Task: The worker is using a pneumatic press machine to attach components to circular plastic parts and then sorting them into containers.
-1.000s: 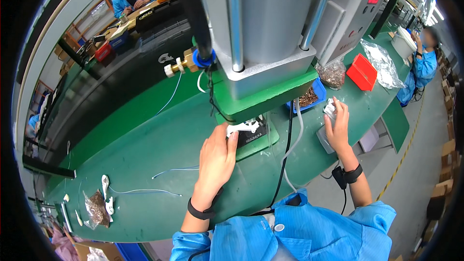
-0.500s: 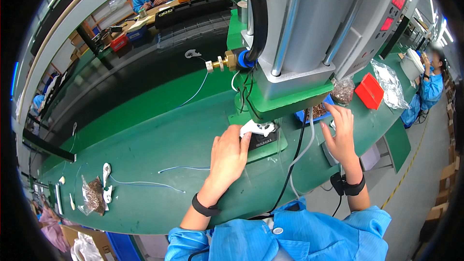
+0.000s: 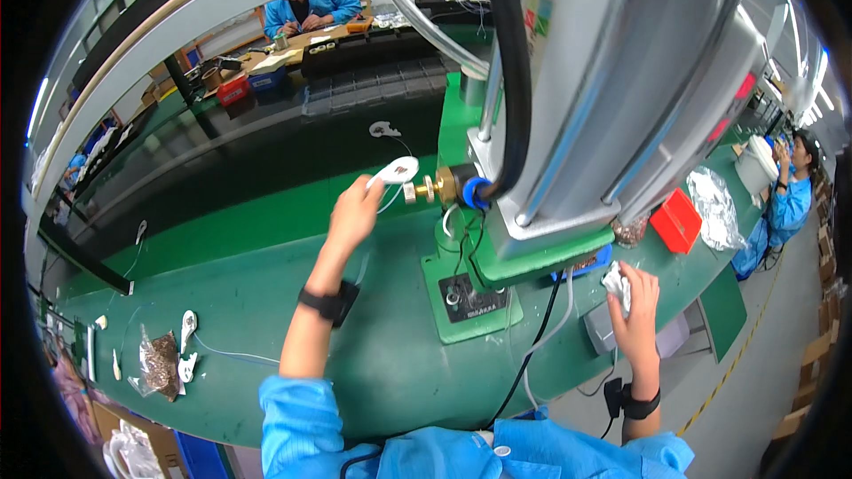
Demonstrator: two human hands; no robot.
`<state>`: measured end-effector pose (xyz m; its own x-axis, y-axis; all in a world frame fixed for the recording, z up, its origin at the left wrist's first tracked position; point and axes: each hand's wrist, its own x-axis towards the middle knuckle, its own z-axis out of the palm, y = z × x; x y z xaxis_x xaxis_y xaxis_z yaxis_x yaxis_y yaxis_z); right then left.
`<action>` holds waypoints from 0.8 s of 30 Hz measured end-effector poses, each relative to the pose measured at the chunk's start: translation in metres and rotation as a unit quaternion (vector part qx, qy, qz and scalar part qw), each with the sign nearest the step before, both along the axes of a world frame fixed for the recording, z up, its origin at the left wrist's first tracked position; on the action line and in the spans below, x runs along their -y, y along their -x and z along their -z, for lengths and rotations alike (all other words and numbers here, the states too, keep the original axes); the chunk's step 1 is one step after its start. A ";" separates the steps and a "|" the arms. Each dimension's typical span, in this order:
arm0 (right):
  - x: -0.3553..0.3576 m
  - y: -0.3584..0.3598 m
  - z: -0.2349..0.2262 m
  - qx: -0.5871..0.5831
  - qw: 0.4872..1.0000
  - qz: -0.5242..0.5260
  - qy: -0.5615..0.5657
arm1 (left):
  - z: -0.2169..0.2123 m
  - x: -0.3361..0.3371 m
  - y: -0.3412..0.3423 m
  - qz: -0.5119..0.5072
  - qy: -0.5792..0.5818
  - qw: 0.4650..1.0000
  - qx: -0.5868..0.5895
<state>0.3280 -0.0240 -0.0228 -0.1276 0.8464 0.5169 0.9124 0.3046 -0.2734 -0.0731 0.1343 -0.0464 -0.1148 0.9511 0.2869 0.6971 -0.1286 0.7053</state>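
My left hand (image 3: 353,211) is stretched out over the green bench (image 3: 266,319) and holds a white oval plastic part (image 3: 393,170) with a thin white cable, just left of the press's brass fitting (image 3: 428,188). My right hand (image 3: 632,303) is closed on small white parts (image 3: 615,282) at the right side of the green press base (image 3: 470,297). The grey press machine (image 3: 586,98) towers between both hands. Each wrist wears a black strap.
A dark conveyor belt (image 3: 266,155) runs behind the bench. A red bin (image 3: 678,219) and a clear bag (image 3: 714,206) sit to the right. A bag of brown bits (image 3: 160,362) and white parts lie at the left. Other workers in blue sit beyond (image 3: 311,7) and at right (image 3: 790,195).
My left hand has lifted the white part off the press base and carried it up and left toward the conveyor. My right hand has stayed by the base's right side.
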 end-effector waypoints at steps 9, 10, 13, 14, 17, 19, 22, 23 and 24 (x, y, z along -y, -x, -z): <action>0.037 -0.009 0.006 -0.020 0.994 0.070 0.086 | 0.093 -0.188 -0.035 0.187 0.257 0.947 0.037; 0.043 -0.016 0.011 -0.019 0.991 0.091 0.094 | 0.080 -0.169 -0.044 0.125 0.236 0.960 -0.078; 0.051 -0.033 0.026 -0.012 0.986 0.127 0.111 | 0.075 -0.133 -0.065 0.019 0.192 0.958 -0.214; 0.049 -0.031 0.027 -0.005 0.987 0.116 0.108 | 0.099 -0.144 -0.069 0.005 0.163 0.955 -0.247; 0.041 -0.020 0.020 0.005 0.991 0.083 0.101 | 0.128 -0.157 -0.070 -0.014 0.124 0.961 -0.247; 0.033 -0.010 0.013 0.002 0.995 0.043 0.088 | 0.106 -0.153 -0.051 0.040 0.173 0.953 -0.245; 0.033 -0.005 0.004 0.003 0.996 0.024 0.082 | 0.030 -0.115 -0.025 0.176 0.218 0.929 -0.243; 0.033 -0.007 0.003 -0.008 0.996 0.027 0.088 | 0.004 -0.093 -0.021 0.199 0.203 0.933 -0.222; 0.031 -0.011 0.003 -0.009 0.996 0.020 0.085 | -0.022 -0.062 -0.015 0.214 0.187 0.938 -0.201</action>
<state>0.3394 -0.0551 -0.0260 -0.0840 0.9264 0.3671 0.9175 0.2156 -0.3342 -0.0582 0.1964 -0.0244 0.3456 0.9283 -0.1368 0.8570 -0.2529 0.4490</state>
